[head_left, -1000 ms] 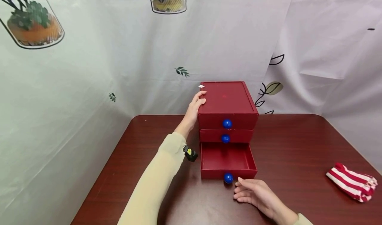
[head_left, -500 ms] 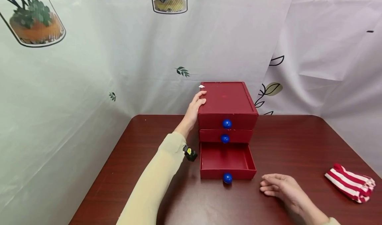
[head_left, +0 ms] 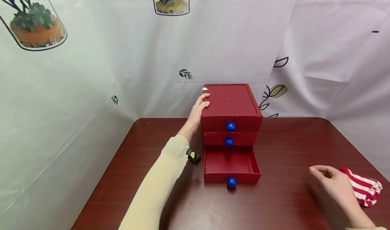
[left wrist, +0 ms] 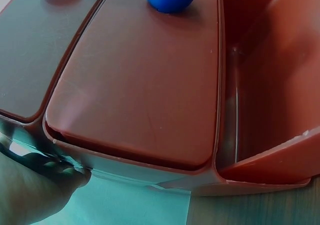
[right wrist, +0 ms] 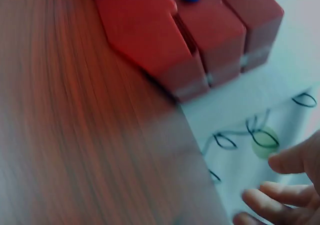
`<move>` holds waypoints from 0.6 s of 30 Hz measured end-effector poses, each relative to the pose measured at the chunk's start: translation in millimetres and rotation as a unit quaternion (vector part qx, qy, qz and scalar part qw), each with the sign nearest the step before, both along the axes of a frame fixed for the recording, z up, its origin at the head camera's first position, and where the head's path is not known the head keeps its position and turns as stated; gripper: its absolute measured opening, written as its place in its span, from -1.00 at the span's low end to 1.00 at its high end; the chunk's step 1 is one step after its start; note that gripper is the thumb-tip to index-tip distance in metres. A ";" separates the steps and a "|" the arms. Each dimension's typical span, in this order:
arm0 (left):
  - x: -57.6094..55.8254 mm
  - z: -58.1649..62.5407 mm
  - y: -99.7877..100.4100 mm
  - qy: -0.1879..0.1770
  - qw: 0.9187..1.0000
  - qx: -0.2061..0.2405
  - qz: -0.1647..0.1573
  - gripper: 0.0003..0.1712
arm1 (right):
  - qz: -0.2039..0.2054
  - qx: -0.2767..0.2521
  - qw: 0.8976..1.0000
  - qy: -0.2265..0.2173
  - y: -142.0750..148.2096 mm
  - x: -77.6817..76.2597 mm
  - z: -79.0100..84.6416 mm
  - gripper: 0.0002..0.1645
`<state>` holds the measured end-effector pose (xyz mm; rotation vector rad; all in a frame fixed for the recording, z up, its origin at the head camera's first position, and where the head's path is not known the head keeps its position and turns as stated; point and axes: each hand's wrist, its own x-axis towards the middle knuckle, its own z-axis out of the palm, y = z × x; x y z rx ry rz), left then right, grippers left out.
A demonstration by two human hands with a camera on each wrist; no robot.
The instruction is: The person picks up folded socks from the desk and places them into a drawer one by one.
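Observation:
A red drawer unit [head_left: 230, 99] with blue round knobs stands toward the back of the table. Its bottom drawer [head_left: 232, 178] is pulled out and looks bare inside; the upper two are closed. My left hand [head_left: 195, 116] rests against the unit's left side, fingertips over the top edge. In the left wrist view, the left fingers [left wrist: 65, 177] lie along the side wall. My right hand [head_left: 336, 189] is over the table at the right, fingers loosely bent, holding nothing. It partly covers a folded red-and-white striped cloth [head_left: 367, 188]. The right fingers [right wrist: 280, 197] are apart in the right wrist view.
The brown wooden table [head_left: 283, 203] has rounded back corners. White curtains [head_left: 146, 60] printed with plants and jars hang behind it and along its sides. A small black device [head_left: 193, 156] sits on my left wrist.
My right hand has moved from beside the bottom drawer's knob rightward to the striped cloth. The left hand keeps its place on the unit, and the drawer stays pulled out.

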<state>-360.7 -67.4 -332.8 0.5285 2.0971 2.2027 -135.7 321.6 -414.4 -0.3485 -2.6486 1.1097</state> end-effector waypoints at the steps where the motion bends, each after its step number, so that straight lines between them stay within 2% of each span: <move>1: 0.3 0.1 -0.2 0.000 1.000 0.001 0.002 -0.50 | -0.028 0.037 0.999 0.012 4.7 0.4 2.3 -0.50; 2: 0.5 0.1 -0.3 0.000 1.000 0.001 0.005 -0.50 | -0.055 0.065 0.996 0.021 9.3 0.7 4.3 -0.49; 6: 1.3 -0.7 -0.1 0.006 1.000 -0.001 0.013 -0.50 | -0.110 0.083 0.990 0.032 24.5 1.8 9.0 -0.47; 11: 1.4 -2.5 0.1 0.008 1.000 -0.009 0.016 -0.49 | -0.127 0.113 0.985 0.038 40.5 5.5 6.1 -0.49; 14: 2.0 -0.6 -0.7 0.000 1.000 -0.007 0.009 -0.50 | -0.131 0.137 0.982 0.024 51.8 5.1 4.4 -0.48; 18: 6.1 6.8 -2.5 -0.016 1.000 0.003 -0.011 -0.50 | -0.127 0.167 0.978 -0.018 66.4 1.5 0.5 -0.45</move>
